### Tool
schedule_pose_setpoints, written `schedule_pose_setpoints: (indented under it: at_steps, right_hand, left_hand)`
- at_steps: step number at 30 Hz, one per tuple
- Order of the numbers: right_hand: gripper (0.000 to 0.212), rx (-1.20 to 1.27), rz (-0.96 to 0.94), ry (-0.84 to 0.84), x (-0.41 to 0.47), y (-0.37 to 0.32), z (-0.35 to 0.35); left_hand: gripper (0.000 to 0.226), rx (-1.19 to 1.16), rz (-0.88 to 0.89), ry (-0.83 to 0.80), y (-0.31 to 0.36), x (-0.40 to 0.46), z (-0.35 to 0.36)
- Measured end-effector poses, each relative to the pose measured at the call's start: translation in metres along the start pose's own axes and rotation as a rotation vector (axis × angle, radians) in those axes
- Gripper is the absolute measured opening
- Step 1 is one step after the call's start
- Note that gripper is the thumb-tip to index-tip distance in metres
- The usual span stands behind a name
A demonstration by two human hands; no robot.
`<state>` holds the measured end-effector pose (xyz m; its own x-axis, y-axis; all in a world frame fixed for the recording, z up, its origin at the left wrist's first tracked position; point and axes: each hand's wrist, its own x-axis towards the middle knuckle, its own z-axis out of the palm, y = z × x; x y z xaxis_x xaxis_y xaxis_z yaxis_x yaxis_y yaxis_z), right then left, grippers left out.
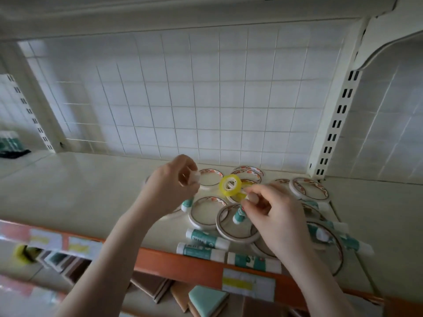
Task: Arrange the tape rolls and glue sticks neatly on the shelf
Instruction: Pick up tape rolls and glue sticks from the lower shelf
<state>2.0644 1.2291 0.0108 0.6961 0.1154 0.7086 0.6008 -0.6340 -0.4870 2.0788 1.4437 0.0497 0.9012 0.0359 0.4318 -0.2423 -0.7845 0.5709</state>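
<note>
While hovering above the heap, left hand point(176, 181) curled round a small white object point(195, 176), too blurred to name, just left of the yellow tape roll point(230, 184); right hand point(272, 216) just right of and below that roll, fingers curled with thumb and forefinger pinched close, though whether anything sits between them cannot be told; possibly the roll's loose end. Round the yellow tape roll, flat white tape rolls point(206, 212) strewn and overlapping; glue sticks point(207, 239) in front of it lying crosswise near the orange shelf edge point(183, 264), one glue stick point(239, 215) poking through a ring just below it; more sticks off to the right. Behind it, wire grid back point(183, 99); far to its left, bare shelf point(68, 191).

Risks, as judged: yellow roll apparently perched on the heap, liable to tip or roll with a careless nudge; sticks by the edge likely to roll off onto the lower shelf if a wrist brushes them; rings snagging on the threaded stick when lifted.
</note>
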Motion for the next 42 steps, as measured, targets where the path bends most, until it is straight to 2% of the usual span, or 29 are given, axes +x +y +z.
schedule_pose_setpoints:
  at_steps: [7,14,21,27,33,42]
  right_hand:
    - [0.017,0.039,-0.036,0.079,0.021,-0.036,0.034]
    - [0.018,0.059,-0.087,0.029,0.028,-0.112,0.104]
    - [0.018,0.094,-0.04,0.024,0.036,-0.214,0.216]
    - [0.014,0.106,0.007,-0.03,0.061,-0.29,0.302]
    - [0.012,0.108,0.029,-0.11,0.091,-0.33,0.382]
    - [0.011,0.096,0.039,-0.134,0.153,-0.375,0.506]
  left_hand:
    - [0.028,-0.034,-0.06,0.182,-0.033,-0.025,-0.059]
    - [0.031,-0.044,-0.099,0.271,-0.098,-0.05,-0.126]
    - [0.023,0.024,-0.1,0.28,-0.208,-0.068,-0.227]
    - [0.025,0.092,-0.132,0.271,-0.3,-0.067,-0.304]
    - [0.023,0.143,-0.181,0.315,-0.382,-0.052,-0.357]
    - [0.02,0.165,-0.186,0.347,-0.506,0.001,-0.416]
